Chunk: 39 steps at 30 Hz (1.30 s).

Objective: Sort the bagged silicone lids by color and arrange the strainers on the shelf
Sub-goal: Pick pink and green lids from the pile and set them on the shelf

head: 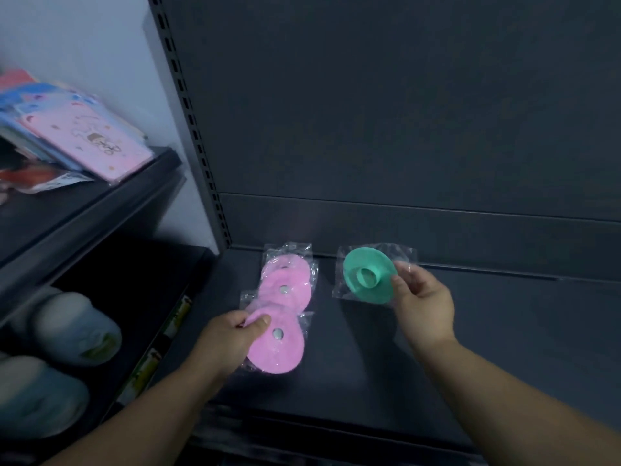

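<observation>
A person's left hand [228, 341] pinches the nearest pink bagged lid [280, 351] between thumb and fingers on a dark shelf [487, 348]. Two more pink bagged lids [285, 284] overlap in a row just behind it. To the right, the right hand [423, 301] grasps a green bagged lid [368, 280] by its edge, tilted; whether it touches the shelf cannot be told.

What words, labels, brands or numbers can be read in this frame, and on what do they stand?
Nothing here reads clearly.
On the pink packet, upper left shelf: a cartoon drawing with marks, too blurred to read.
On the green-yellow strips along the lower shelf edge: print too blurred to read.
On the pink lid bags and the green lid bag: no print shows.
</observation>
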Tool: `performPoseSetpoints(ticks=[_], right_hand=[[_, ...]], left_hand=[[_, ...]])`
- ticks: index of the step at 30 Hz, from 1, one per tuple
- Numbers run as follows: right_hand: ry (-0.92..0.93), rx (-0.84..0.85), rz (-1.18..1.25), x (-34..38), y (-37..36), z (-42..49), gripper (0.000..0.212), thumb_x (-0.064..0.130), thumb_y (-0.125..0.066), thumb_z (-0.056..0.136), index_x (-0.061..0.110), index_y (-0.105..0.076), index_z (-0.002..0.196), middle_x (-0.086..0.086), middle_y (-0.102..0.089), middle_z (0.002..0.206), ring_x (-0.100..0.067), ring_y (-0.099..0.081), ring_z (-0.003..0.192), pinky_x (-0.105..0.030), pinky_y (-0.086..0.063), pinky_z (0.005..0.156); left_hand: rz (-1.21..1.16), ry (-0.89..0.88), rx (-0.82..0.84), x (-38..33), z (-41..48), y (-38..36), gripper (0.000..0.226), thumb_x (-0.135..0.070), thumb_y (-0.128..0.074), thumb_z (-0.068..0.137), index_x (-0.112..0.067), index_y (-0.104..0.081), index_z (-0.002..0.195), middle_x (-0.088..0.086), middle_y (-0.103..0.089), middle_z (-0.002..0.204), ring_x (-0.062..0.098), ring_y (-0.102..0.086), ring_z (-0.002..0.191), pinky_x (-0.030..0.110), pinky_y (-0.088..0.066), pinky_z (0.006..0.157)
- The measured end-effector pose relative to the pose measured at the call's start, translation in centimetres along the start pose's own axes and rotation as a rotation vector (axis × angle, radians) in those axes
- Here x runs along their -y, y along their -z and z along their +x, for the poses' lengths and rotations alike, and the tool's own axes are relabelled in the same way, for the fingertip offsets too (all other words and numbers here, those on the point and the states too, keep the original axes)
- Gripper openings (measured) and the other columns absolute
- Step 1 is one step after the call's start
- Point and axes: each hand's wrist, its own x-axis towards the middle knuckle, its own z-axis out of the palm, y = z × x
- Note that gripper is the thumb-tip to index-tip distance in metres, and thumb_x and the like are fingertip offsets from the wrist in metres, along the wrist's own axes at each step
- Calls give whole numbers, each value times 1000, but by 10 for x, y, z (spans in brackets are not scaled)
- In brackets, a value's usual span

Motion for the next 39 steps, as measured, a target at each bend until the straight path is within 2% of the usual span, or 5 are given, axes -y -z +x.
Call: performPoseSetpoints(ticks=[7,15,23,29,39], right_hand=[[259,35,-241,-4,-19,1,24,7,-59,91,25,-72,101,21,-67,89,10,-62,79,4,-40,77],[662,221,-597,-46,-29,-26,31,4,-62,81,19,-72,106,4,-68,106,-17,-67,92,-25,-50,85],[593,219,-675,-49,-33,-30,43,-2,-59,77,18,-70,113,0,-66,113,-23,-65,100,-22,-43,94],[540,235,-709,-50,-36,-36,45,-6,-63,77,20,-71,113,-1,-64,117,-26,-62,104,-24,-42,97],[670,178,-820,-57,-36,-34,47,-8,-66,69,22,-74,104,-3,-67,112,-33,-64,87,-32,-52,80]], left_hand=[[308,-55,-138,18,0,3,50,-29,-73,80,-17,-53,125,6,-59,126,20,-59,106,29,-45,93],[423,-152,-17,31,1,-17,134,-58,-82,54,-27,3,152,-3,-7,159,18,-9,146,32,-16,119],[408,-334,17,41,8,-23,122,-40,-81,56,-37,-2,150,-8,-11,155,19,-27,139,31,-29,114],[443,-280,-5,39,7,-24,126,-48,-80,59,-31,4,151,0,5,159,22,-6,145,32,-16,118],[468,-285,53,37,10,-21,130,-44,-82,58,-31,8,151,-2,0,159,23,-21,142,34,-22,117]])
